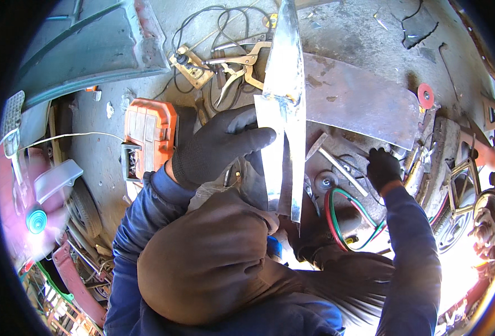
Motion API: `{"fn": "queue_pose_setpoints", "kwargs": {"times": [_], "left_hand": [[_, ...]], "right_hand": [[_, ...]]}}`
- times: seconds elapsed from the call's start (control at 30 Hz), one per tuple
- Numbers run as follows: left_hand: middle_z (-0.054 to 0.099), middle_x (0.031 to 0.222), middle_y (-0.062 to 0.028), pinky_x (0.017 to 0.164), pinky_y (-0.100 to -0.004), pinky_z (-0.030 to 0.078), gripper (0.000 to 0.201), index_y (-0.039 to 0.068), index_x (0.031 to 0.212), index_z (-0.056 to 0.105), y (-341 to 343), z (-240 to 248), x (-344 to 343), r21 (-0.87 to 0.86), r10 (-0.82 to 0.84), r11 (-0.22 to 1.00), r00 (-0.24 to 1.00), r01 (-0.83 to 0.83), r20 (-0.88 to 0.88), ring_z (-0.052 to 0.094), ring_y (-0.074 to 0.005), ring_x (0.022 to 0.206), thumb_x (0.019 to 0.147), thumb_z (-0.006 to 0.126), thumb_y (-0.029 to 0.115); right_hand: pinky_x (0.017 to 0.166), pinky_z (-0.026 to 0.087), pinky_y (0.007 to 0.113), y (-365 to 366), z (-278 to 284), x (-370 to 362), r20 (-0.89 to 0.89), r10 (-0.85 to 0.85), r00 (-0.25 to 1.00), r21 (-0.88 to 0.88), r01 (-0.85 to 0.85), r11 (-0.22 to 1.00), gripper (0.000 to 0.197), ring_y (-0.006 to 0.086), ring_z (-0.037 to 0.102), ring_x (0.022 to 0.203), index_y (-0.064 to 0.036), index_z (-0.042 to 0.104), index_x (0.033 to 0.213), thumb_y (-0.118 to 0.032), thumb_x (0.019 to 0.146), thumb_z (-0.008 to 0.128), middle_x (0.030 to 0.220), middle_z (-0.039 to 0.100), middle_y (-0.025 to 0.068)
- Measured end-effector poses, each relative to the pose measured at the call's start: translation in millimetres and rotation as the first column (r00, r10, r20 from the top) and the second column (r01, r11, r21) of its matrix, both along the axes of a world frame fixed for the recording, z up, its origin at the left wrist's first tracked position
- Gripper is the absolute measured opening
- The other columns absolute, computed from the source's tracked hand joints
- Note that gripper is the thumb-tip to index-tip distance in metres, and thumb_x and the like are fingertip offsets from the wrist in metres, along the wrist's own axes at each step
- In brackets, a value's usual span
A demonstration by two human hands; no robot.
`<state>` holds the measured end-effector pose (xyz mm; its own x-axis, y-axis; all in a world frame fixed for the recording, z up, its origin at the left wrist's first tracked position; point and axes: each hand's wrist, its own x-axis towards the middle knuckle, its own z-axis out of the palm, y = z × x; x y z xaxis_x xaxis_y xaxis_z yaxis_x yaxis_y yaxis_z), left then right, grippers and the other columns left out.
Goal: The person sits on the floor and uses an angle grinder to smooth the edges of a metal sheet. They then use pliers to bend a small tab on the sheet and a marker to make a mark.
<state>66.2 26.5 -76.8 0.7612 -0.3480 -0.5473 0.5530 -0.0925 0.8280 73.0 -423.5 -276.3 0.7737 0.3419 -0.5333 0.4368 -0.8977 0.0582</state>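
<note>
Metal strip point(281, 115) in left hand point(216, 144)

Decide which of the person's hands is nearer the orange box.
Left. The left hand is just right of the orange box, gripping the shiny metal piece; the right hand is farther right, beyond that piece.

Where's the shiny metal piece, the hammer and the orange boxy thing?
Shiny metal piece point(291, 119): head view, on its middle.
Hammer point(343, 172): head view, on its handle.
Orange boxy thing point(149, 133): head view, on its casing.
</note>
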Motion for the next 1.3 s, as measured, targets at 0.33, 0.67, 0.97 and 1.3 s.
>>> {"fn": "queue_pose_setpoints", "kwargs": {"times": [0.33, 0.67, 0.97, 1.3], "left_hand": [[0.072, 0.116, -0.0071, 0.087, -0.0344, 0.064, 0.04, -0.002, 0.139, 0.066, 11, -5, 9, 0.012, 0.001, 1.0, 0.999, 0.0, -0.049, 0.072, -0.0143, 0.098, 0.113, 0.068, 0.028], [0.074, 0.129, -0.0157, 0.093, -0.0381, 0.064, 0.065, -0.003, 0.156, 0.052, 39, 5, 19, 0.064, 0.103, 0.992, 0.994, -0.105, 0.04, 0.077, -0.0242, 0.11, 0.117, 0.052, 0.049], [0.064, 0.144, -0.0121, 0.107, -0.0369, 0.056, 0.072, -0.001, 0.162, 0.046, 21, 19, 10, 0.002, 0.023, 1.0, 0.998, -0.023, 0.055, 0.065, -0.0195, 0.125, 0.107, 0.073, 0.036], [0.064, 0.147, -0.0206, 0.105, -0.0449, 0.059, 0.052, 0.001, 0.154, 0.058, 35, -7, -8, 0.131, -0.033, 0.991, 0.978, 0.006, 0.205, 0.068, -0.0354, 0.131, 0.103, 0.069, 0.003]], "right_hand": [[0.079, 0.058, 0.055, -64, 184, -47, 0.043, -0.218, 0.975, 0.211, 0.204, 0.956, 0.012, 0.0427, 0.071, 0.093, -0.0053, 0.07, 0.096, -0.008, 0.085, 0.068, 0.097, 0.069, 0.0202], [0.074, 0.055, 0.05, 59, 278, 39, 0.369, 0.144, 0.918, 0.46, -0.315, 0.83, 0.028, 0.0381, 0.067, 0.092, -0.0053, 0.067, 0.089, 0.002, 0.063, 0.073, 0.103, 0.065, 0.0136], [0.084, 0.06, 0.041, 224, 223, 106, 0.656, 0.387, 0.648, 0.545, -0.761, 0.352, 0.011, 0.0255, 0.069, 0.101, -0.0114, 0.071, 0.094, -0.019, 0.086, 0.07, 0.1, 0.066, 0.0074], [0.084, 0.064, 0.042, 254, 176, 99, 0.505, 0.289, 0.813, 0.732, -0.581, 0.355, 0.036, 0.0276, 0.074, 0.108, -0.0146, 0.066, 0.128, -0.019, 0.092, 0.072, 0.125, 0.065, 0.0073]]}}
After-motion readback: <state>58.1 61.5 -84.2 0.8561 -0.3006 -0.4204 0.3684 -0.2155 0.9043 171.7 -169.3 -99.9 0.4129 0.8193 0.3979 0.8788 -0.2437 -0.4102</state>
